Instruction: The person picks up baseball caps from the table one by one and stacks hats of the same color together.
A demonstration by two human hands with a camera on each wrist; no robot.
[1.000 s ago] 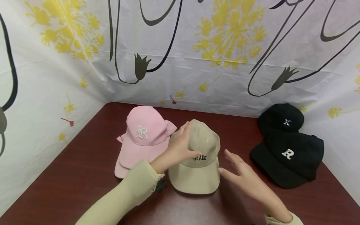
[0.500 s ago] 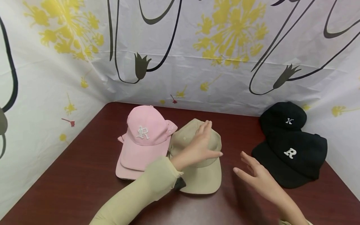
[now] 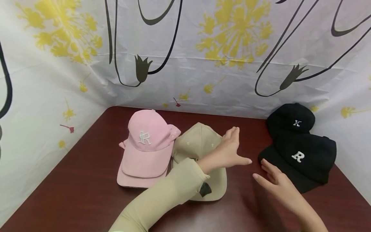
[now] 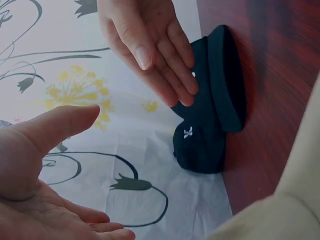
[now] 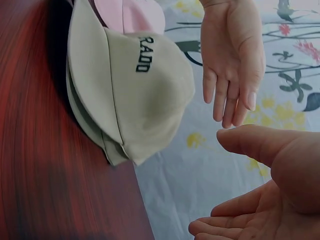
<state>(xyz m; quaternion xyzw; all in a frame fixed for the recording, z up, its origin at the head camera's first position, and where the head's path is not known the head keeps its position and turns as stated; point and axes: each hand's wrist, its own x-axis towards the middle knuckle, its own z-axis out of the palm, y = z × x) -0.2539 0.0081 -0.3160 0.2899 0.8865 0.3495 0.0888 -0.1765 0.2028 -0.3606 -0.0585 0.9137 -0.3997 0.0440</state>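
Note:
In the head view my left hand (image 3: 224, 154) hovers over the right side of a beige baseball cap (image 3: 198, 137), fingers extended and thumb spread, holding nothing. Its sleeve crosses the cap's front and brim, hiding most of the lettering. My right hand (image 3: 282, 187) is held in the air with loosely bent fingers and nothing in its grasp, in front of a black cap with a white R (image 3: 311, 158). Both palms face each other. From the right wrist, the beige cap (image 5: 150, 95) shows RADO lettering and a second brim layer beneath the top one.
Left of the beige cap lies a pink cap (image 3: 147, 135) with a white R and another pink brim under it. A second black cap (image 3: 285, 117) sits behind the R cap. A patterned white sheet (image 3: 203, 96) borders the dark red table (image 3: 84, 180).
Both hands have shifted to the right, the left one from the beige cap's left side across to its right, the right one closer to the black caps. The caps stay where they were.

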